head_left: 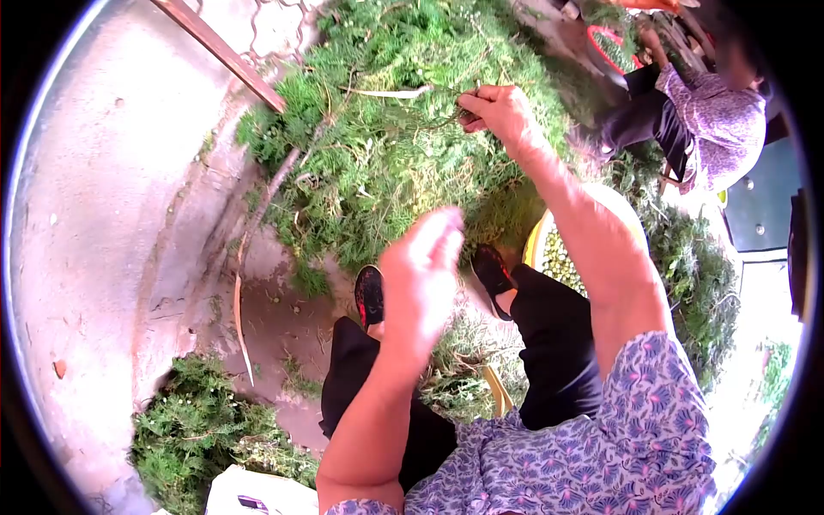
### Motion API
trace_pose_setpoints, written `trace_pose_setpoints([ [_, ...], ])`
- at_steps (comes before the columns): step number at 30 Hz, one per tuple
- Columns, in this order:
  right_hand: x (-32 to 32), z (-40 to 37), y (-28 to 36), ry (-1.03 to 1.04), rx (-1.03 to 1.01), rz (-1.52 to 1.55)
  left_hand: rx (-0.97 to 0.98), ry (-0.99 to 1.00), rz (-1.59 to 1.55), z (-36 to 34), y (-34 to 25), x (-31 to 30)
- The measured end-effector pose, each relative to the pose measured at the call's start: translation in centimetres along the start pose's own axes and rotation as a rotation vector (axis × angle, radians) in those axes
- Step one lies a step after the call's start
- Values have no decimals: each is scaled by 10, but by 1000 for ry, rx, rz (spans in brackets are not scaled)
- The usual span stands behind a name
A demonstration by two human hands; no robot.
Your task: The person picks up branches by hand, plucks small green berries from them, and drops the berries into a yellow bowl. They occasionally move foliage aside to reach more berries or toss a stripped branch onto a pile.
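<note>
My right hand [502, 116] is stretched forward over a big heap of cut evergreen branches [403, 163]. Its thumb and fingers pinch a thin leafy twig [442, 118] that extends to the left over the heap. Closer to my body, my left hand [425, 257] is raised above my foot, smeared by motion. Its fingers look bent, but whether they hold anything does not show. Below my right forearm stands a yellow-rimmed container [534, 245] with many small round green fruits [558, 262], partly covered by the arm.
A wooden pole [223, 56] slants in at upper left, and a long bare branch [279, 180] lies beside the heap. More greenery [202, 421] lies at lower left, near a white bag [257, 493]. At upper right another person [712, 120] sits near a red-rimmed basket [614, 51].
</note>
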State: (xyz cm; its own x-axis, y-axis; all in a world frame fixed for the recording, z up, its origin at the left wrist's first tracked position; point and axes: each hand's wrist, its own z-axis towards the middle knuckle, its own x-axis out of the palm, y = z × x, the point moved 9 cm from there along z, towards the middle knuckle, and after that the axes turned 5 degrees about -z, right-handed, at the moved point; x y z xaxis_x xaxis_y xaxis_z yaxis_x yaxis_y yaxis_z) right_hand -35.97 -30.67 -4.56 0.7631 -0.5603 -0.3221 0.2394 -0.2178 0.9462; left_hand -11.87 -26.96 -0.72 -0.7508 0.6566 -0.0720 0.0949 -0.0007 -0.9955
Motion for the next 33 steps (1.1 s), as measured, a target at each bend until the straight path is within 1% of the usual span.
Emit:
trace_pose_setpoints([
  [1, -1, -16, 25, -35, -58, 74, -151, -96, -426, 6, 14, -11],
  [2, -4, -32, 48, -103, -102, -16, -165, -150, -657, 11, 27, -21],
  [3, -3, -40, 60, -146, -225, -55, -174, -202, -892, 17, 39, -30],
  [5, -2, -87, 104, -352, -504, -292, -219, -209, -992, 29, 46, -36],
  [6, 4, -109, 119, -405, -617, -348, -242, -269, -1019, 32, 43, -39],
  [7, 12, -131, 132, -458, -727, -402, -226, -273, -1017, 36, 37, -43],
  [9, 35, -158, 126, -379, -793, -125, -161, -242, -1134, 44, 27, -51],
  [10, 43, -155, 103, -182, -426, 309, -132, -225, -1188, 46, 23, -55],
  [11, 67, -163, 79, 27, -38, 718, -128, -228, -1182, 47, 21, -60],
  [13, 73, -201, 123, -3, -695, -252, -270, -221, -1203, 44, 29, -60],
  [14, 79, -206, 118, 58, -720, -249, -203, -317, -1154, 45, 29, -66],
  [15, 84, -210, 118, 141, -771, -392, -144, -304, -1118, 44, 22, -70],
  [17, 89, -208, 108, 246, -633, -295, -75, -308, -1051, 43, 22, -80],
  [18, 84, -208, 110, 244, -630, -291, -78, -307, -1046, 40, 19, -80],
  [20, 71, -198, 103, 304, -428, -207, -79, -308, -896, 33, 8, -82],
  [21, 56, -190, 105, 146, -362, -112, -85, -301, -893, 32, 9, -79],
  [23, 30, -170, 102, -39, -255, 5, -31, -285, -846, 33, 5, -74],
  [25, 8, -152, 99, -150, -263, 104, -64, -280, -814, 33, 5, -65],
  [27, -7, -138, 80, -233, -161, 273, -26, -326, -791, 31, 3, -62],
  [29, -8, -127, 67, -238, -90, 493, -55, -284, -783, 30, 4, -55],
  [30, -7, -123, 59, -198, -41, 532, -68, -265, -742, 29, 3, -52],
  [31, -9, -119, 58, -194, -37, 536, -78, -248, -702, 29, 2, -48],
  [33, -6, -117, 69, -3, -39, 411, -91, -245, -723, 28, 4, -40],
])
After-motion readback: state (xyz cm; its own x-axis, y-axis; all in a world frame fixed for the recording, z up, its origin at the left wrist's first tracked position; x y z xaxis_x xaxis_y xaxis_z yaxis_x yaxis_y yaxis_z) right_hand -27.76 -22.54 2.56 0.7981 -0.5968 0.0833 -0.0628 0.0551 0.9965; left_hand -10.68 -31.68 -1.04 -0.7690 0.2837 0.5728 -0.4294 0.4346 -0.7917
